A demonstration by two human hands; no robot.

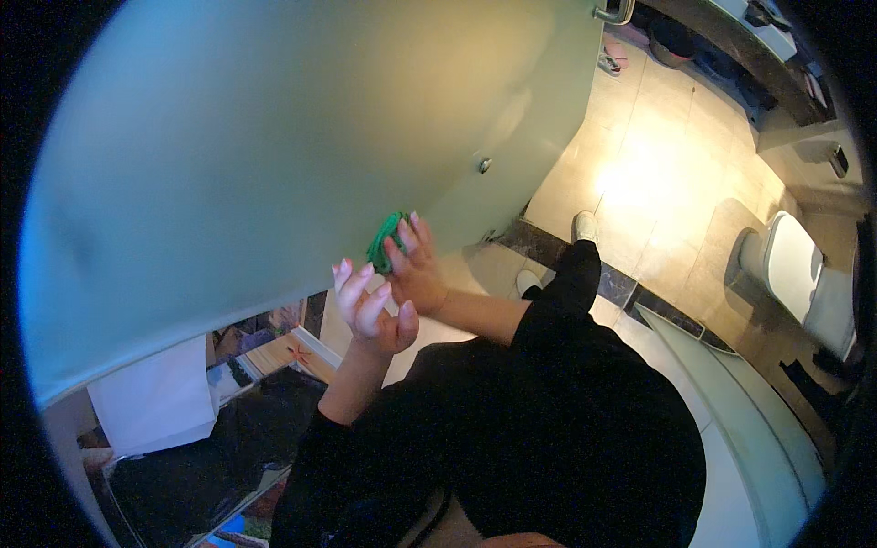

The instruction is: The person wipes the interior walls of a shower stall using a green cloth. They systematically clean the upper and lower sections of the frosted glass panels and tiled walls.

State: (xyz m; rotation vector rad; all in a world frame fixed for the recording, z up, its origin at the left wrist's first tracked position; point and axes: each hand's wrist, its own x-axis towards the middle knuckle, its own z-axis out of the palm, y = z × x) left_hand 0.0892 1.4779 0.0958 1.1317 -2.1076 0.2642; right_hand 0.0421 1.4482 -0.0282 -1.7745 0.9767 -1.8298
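A folded green cloth point(386, 245) is in my right hand point(417, 274), whose fingers lie over its right side. The cloth is at the frosted glass door panel point(274, 164); whether it touches the glass, I cannot tell. My left hand point(370, 312) is raised just left of and nearer than the right, its fingers loosely curled and apart, with nothing in them. Part of the right hand is hidden behind the left.
The glass bears a small round metal knob point(485, 165) and a metal handle point(621, 13). A white toilet point(791, 267) stands at the right, beside a curved glass panel point(731, 393). A dark stone strip point(617, 277) crosses the tiled floor. White paper point(155, 402) hangs lower left.
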